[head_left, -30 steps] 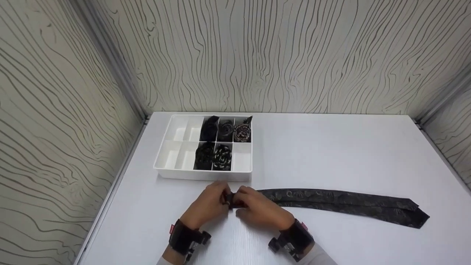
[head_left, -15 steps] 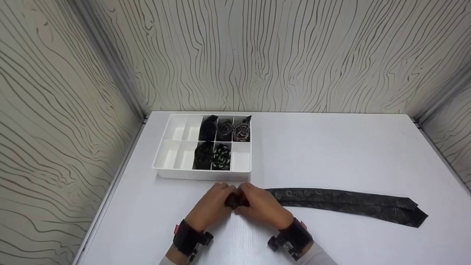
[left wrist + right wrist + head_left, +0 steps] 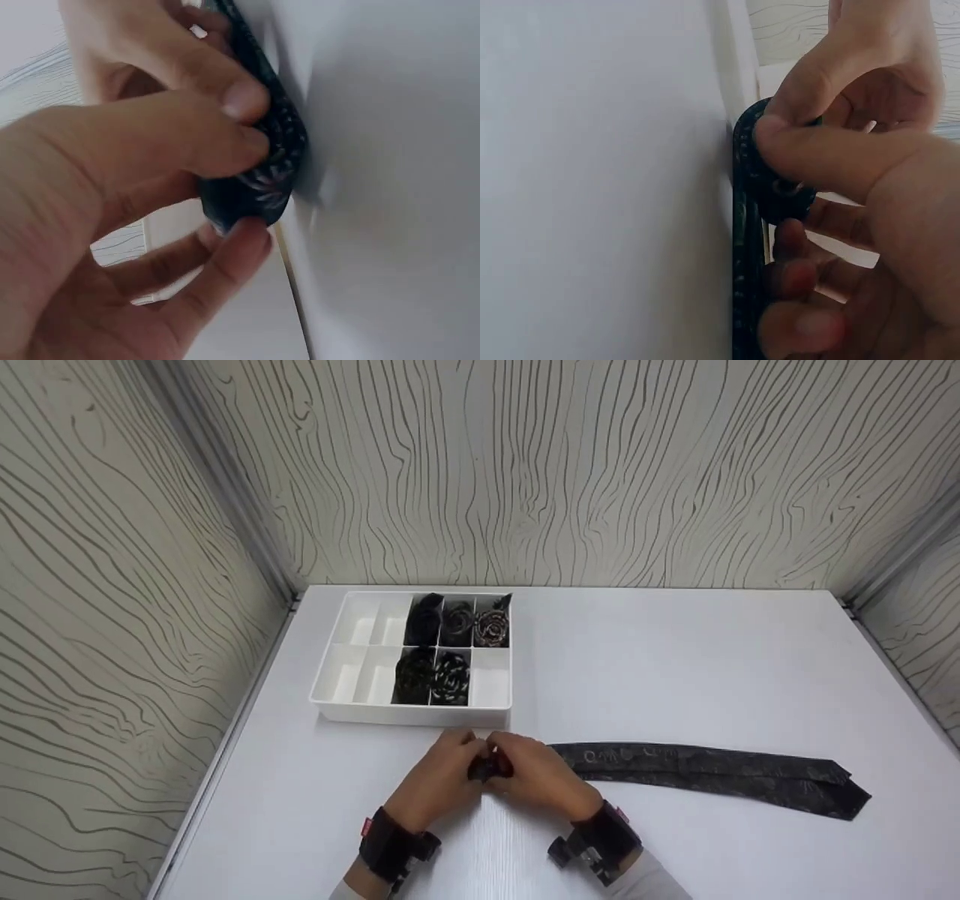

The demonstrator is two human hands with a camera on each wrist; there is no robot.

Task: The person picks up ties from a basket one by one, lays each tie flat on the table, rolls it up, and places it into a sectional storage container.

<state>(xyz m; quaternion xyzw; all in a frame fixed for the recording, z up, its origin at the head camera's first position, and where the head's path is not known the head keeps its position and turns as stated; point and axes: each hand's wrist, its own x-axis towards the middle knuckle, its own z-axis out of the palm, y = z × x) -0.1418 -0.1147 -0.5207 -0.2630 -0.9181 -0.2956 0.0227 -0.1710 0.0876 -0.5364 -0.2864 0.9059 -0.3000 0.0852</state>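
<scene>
A dark patterned necktie point(image 3: 697, 765) lies stretched to the right across the white table, its wide pointed end farthest right. Its left part is wound into a roll point(image 3: 491, 767) between my hands. My left hand point(image 3: 442, 776) grips the roll from the left, thumb on its near side. From the right, my right hand point(image 3: 536, 776) pinches the same roll. In the left wrist view the coiled necktie point(image 3: 274, 161) stands on edge at the tabletop, both thumbs on its side. The right wrist view shows the coil point(image 3: 754, 157) with the flat length running away from it.
A white divided box point(image 3: 412, 716) stands just beyond my hands. Several rolled neckties point(image 3: 451, 679) fill its middle and right compartments; bare compartments lie at the left and front right. Wood-grain panels point(image 3: 480, 472) wall the table at the back and sides.
The roll has moved slightly right along the necktie and looks thicker. Both hands have drawn together around it, and the flat length showing is a little shorter.
</scene>
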